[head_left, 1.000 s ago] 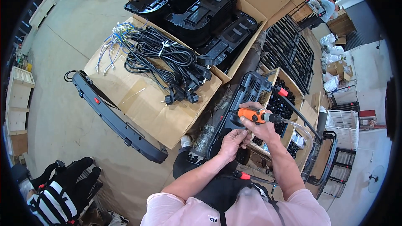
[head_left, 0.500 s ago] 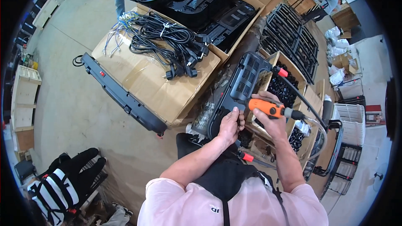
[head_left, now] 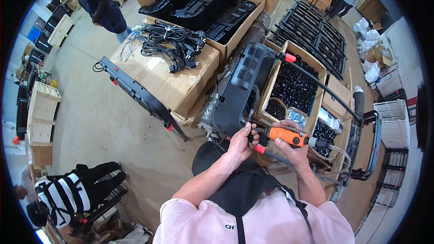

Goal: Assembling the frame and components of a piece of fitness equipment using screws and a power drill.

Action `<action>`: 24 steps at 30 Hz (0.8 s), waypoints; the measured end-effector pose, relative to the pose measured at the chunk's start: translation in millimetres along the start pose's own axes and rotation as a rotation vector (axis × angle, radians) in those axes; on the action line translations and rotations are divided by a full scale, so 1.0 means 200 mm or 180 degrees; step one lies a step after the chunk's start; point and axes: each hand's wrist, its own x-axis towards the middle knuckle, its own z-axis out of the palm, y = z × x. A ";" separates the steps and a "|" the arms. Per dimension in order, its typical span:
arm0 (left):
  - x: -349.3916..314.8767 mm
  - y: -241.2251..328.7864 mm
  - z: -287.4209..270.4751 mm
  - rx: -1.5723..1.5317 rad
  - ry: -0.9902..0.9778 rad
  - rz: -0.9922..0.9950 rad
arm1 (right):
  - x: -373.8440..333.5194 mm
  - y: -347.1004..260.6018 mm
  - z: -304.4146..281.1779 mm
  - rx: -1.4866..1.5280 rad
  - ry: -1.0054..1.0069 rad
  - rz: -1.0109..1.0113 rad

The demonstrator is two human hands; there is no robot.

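Note:
My right hand (head_left: 294,152) is wrapped round an orange air screwdriver (head_left: 285,136), which lies nearly level with its tip toward the left. A clear hose (head_left: 347,153) runs from its back end. Close to the tip, my left hand (head_left: 242,144) is closed with thumb and fingers together; what they pinch is too small to make out. Both hands are at the near end of a dark grey plastic housing (head_left: 227,112) with a vented raised cover. A black tube frame (head_left: 323,86) with red end pieces extends to the right of the housing.
Wooden bins of black knobs (head_left: 296,83) and a small box of screws (head_left: 297,116) stand to the right. Left are a carton (head_left: 190,92) topped with power cords (head_left: 174,40) and a leaning dark panel (head_left: 135,92). Other people (head_left: 101,7) stand farther off.
Both my hands have moved nearer to me along the housing, from its middle to its near end. The screwdriver now lies more level. A person has come into view at the upper left.

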 end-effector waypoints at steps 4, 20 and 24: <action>-0.11 -0.11 -0.07 0.0032 -0.0015 0.0039 | -0.15 0.04 -0.06 0.0044 -0.0042 -0.0062; -0.31 -0.07 -0.14 0.0685 -0.0216 -0.0268 | -0.24 0.03 0.03 0.0100 0.0619 -0.0292; -0.31 0.14 -0.22 0.1316 0.0028 0.0038 | -0.24 0.01 0.06 0.0090 0.0693 -0.0262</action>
